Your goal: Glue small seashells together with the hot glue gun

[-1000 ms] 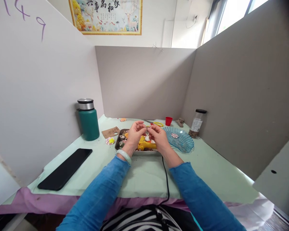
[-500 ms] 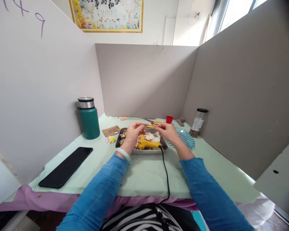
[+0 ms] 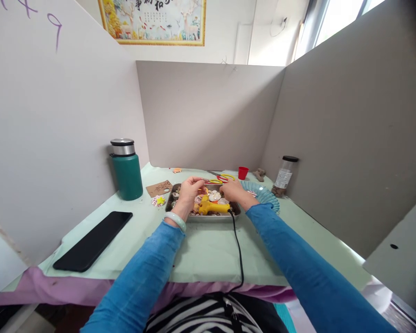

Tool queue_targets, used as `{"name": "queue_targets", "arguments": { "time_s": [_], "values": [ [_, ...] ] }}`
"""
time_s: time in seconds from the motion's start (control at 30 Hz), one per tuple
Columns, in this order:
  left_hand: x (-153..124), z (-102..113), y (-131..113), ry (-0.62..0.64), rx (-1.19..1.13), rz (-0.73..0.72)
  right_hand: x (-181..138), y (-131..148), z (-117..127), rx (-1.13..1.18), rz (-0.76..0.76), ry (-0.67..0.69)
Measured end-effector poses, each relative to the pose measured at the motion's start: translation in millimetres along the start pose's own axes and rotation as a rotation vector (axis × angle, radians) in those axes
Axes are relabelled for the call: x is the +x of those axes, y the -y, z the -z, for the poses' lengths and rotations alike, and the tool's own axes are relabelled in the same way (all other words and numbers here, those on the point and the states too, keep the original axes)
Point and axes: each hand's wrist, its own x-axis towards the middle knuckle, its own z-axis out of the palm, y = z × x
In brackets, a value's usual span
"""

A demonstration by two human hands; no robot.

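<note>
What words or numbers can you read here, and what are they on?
"9": purple marker writing on the white partition board, left; neighbouring strokes are cut off at the top.
Black Chinese characters on the gold-framed wall picture: cut off, unreadable.
White label on the clear jar with black lid: too blurred.
Marks on the brown card tag: too small.

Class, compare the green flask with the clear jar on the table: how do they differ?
The green flask is opaque with a silver lid; the clear jar is see-through with a black lid. The flask is bulkier than the jar. Both stand upright, lidded.
</note>
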Motion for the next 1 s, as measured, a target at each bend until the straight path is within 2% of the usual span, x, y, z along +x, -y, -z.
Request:
{"name": "queue_targets", "arguments": {
  "time_s": [0.17, 0.27, 0.3, 0.43, 0.57, 0.83, 1.0],
  "values": [
    [-1.2, -0.4, -0.7, 0.012, 0.023, 0.010, 0.1, -3.8, -1.6, 0.036, 0.028, 0.008],
    [-1.6, -0.7, -1.1, 0.016, 0.041, 0.016, -4.2, -14.5, 1.6, 0.099, -0.011, -0.040],
    [-1.7, -1.0, -1.0, 0.018, 0.047, 0.016, -7.1, -17.4, 2.7, 0.176, -0.026, -0.077],
    [-2.6, -2.5, 1.1, 0.029, 0.085, 0.005, -24.0, -15.2, 3.8, 0.850, 0.008, -0.229],
    [-3.7, -2.6, 3.2, 0.023, 0.114, -0.003, -37.6, 0.9, 1.5, 1.141, 0.053, -0.341],
    [-2.3, -1.0, 6.6, 0.035, 0.139, -0.019, -38.3, 10.9, -5.8, 1.311, 0.030, -0.370],
    [-2.0, -1.5, 8.7, 0.048, 0.161, -0.016, -39.7, 13.0, -4.2, 1.240, 0.042, -0.426]
  ]
}}
